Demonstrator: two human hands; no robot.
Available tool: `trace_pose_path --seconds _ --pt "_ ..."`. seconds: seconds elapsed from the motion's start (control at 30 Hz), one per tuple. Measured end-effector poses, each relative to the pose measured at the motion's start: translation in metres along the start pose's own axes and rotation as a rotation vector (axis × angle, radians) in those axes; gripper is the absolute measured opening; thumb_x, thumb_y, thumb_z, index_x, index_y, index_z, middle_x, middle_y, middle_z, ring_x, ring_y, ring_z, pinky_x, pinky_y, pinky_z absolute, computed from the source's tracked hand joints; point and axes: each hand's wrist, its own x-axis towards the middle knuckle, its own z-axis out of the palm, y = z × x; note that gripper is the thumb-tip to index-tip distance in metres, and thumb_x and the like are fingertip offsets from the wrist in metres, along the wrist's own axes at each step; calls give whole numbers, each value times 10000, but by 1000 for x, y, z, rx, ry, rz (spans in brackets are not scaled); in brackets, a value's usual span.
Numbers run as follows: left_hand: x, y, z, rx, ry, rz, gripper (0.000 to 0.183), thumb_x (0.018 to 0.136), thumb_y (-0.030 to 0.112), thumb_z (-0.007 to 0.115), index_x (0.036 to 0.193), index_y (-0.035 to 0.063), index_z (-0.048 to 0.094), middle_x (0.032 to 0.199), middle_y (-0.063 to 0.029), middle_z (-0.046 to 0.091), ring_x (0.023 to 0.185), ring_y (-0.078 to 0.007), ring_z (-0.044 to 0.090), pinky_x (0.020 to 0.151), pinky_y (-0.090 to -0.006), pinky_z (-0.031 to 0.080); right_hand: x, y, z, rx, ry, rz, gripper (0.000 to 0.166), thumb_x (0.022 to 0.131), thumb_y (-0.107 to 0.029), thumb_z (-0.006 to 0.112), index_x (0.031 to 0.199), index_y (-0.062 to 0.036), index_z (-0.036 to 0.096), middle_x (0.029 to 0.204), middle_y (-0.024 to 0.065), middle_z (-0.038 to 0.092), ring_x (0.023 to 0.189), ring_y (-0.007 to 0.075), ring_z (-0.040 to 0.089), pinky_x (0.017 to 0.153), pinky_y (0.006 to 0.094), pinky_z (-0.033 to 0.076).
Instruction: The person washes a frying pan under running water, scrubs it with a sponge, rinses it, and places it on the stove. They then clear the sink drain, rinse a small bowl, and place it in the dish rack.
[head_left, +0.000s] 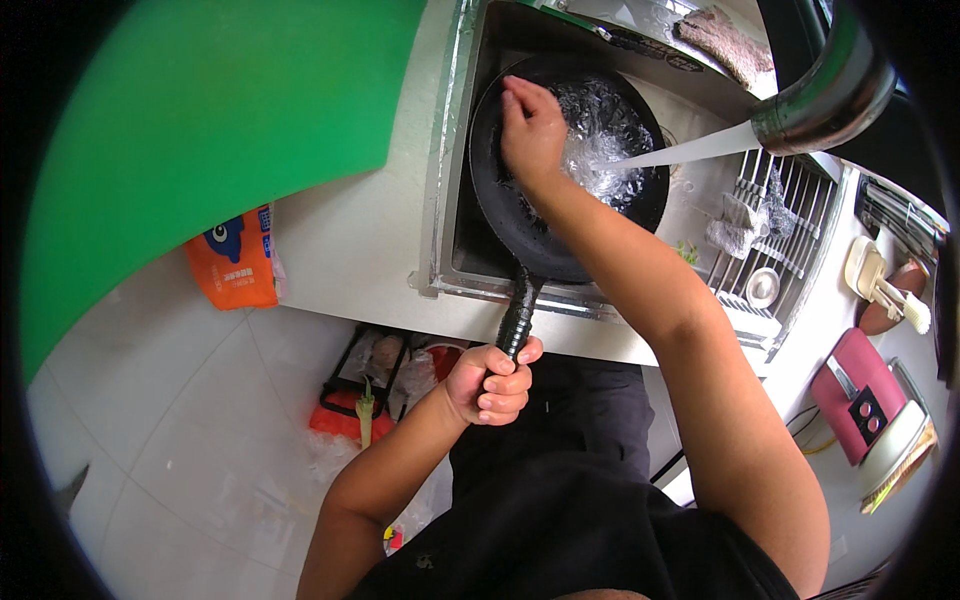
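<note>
My left hand (495, 386) is closed around the ribbed black handle of a dark frying pan (497, 217), which is over the sink basin (469, 247). Water pours from a metal faucet (817, 112) into the pan and splashes near its middle. My right hand (534, 131) is inside the pan, over its upper left part, with the fingers bent and the fingertips near the far left rim. Whether it holds something small is hidden by the fingers.
A drying rack (795, 225) with grey cloths (735, 225) and a small metal strainer spans the sink's right side. A pinkish rag (724, 45) lies behind the basin. A green board (247, 90) covers the upper left; an orange packet (240, 262) sits below it.
</note>
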Motion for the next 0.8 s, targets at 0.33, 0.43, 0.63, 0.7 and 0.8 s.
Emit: trace_pose_path --seconds 0.33,0.43,0.63,0.7,0.8 --pt "0 3 2 -89 -92 -8 204 931 78 503 1098 78 386 615 -34 474 499 -162 527 427 -322 477 44 6 -36 949 87 955 316 1033 -253 538 1172 24 596 1120 163 654 1032 298 658 940 380 560" --pt "0 5 1 -102 -130 -41 159 958 97 484 1098 86 408 628 -36 479 518 -178 520 448 -346 480 51 3 -64 1075 25 1107 310 1036 -257 523 1150 25 581 1145 172 629 1087 294 637 994 393 550" --pt "0 5 2 -93 -116 -35 163 954 92 482 1098 86 406 634 -37 485 530 -183 533 459 -350 489 26 -11 -132 1047 -76 1373 284 1011 -236 578 1123 23 609 1049 129 670 993 276 670 930 376 581" --pt "-1 5 1 -91 -120 -32 163 953 91 483 1097 87 406 632 -37 484 530 -183 533 456 -349 489 30 -25 -143 707 -252 1237 273 1003 -241 605 1107 10 630 1038 116 679 936 259 682 866 368 592" --pt "1 5 3 -87 -116 -42 163 951 91 484 1095 89 406 631 -36 483 531 -183 534 458 -350 491 65 -43 -139 155 -465 694 307 983 -314 665 1115 -37 665 959 68 697 808 169 691 718 300 571"
